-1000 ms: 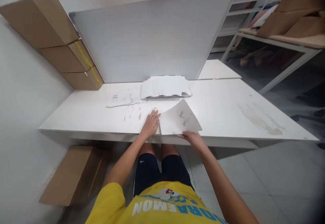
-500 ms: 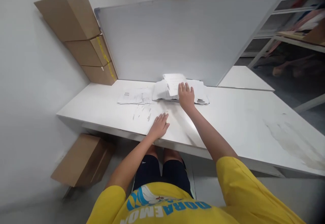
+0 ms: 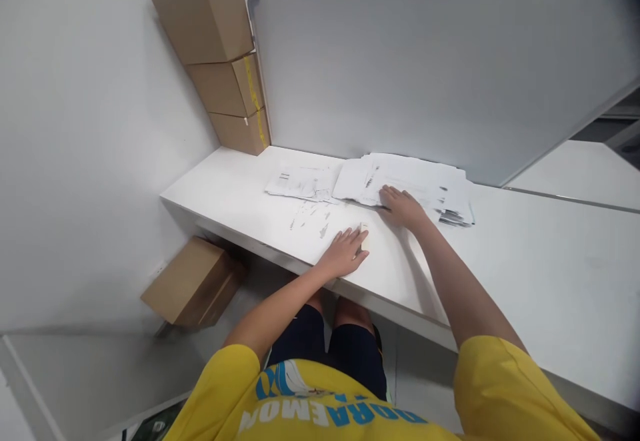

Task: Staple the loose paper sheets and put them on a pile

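Observation:
My left hand [image 3: 344, 254] is low over the near part of the white table. Its fingers and thumb close round a small off-white block [image 3: 365, 229], partly hidden by the fingers. Farther right, my right hand [image 3: 403, 208] rests with stretched fingers on the front edge of a wide stack of printed papers [image 3: 420, 173]. The stack's sheets lie unevenly, with several corners sticking out at its right end. A thinner pile of papers [image 3: 303, 181] lies just left of the stack. Dark marks [image 3: 313, 216] show on the tabletop in front of that pile.
A large whiteboard [image 3: 400, 68] stands along the table's back edge. Several brown cardboard boxes [image 3: 227, 88] are stacked at the left back corner. Another cardboard box [image 3: 187, 281] is below the table's left end. The table's front edge [image 3: 395, 300] runs close to my body.
The view has turned left. The sheet my right hand held raised above the stack is down, and that hand is now at the stack's front edge. My left fingers now close round the block.

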The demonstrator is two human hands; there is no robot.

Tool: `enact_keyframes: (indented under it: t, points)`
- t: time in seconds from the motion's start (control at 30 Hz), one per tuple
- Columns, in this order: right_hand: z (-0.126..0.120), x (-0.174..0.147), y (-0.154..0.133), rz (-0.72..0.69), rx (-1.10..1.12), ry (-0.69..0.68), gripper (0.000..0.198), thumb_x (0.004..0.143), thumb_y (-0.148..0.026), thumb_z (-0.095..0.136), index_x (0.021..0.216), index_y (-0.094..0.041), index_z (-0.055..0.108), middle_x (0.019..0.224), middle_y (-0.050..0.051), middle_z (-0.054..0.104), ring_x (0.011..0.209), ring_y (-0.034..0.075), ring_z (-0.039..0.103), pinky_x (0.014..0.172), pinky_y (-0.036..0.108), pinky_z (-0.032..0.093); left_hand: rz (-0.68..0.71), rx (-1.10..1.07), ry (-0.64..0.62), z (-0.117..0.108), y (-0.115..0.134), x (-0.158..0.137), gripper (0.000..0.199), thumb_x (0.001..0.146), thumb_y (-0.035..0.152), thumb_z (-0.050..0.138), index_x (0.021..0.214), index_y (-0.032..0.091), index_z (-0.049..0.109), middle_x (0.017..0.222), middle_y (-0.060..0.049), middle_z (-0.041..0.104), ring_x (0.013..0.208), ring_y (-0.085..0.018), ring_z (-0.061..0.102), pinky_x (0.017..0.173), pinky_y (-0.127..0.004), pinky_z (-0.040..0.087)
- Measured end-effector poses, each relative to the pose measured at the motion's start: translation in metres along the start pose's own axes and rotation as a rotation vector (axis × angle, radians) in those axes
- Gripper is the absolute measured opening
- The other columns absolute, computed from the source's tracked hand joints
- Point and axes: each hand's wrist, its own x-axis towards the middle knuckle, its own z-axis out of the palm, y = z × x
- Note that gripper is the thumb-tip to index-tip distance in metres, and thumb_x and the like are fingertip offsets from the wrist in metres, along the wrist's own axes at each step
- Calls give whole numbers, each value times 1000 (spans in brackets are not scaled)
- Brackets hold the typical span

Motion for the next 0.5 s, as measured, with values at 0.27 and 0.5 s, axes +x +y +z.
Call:
enact_keyframes:
  t: [0.27, 0.5]
  points:
    - [-38, -21, 33, 359, 75, -126, 55, 95, -26, 36, 148, -20, 51, 143, 14, 57, 124, 32, 59, 97, 42, 48, -20, 1, -41, -1, 5, -1, 61, 103, 53, 23, 159, 28, 18, 164, -5, 31, 156, -28, 14, 126, -52, 11]
    - [-53, -12, 77, 347, 165, -342, 72, 94, -61, 44, 155, -23, 41, 160, 10, 38, 140, 32, 44, 111, 40, 36, -32, 68, -64, 3, 9, -2, 66, 102, 57, 24, 160, 25, 14, 164, -7, 30, 156, -29, 12, 126, -51, 8]
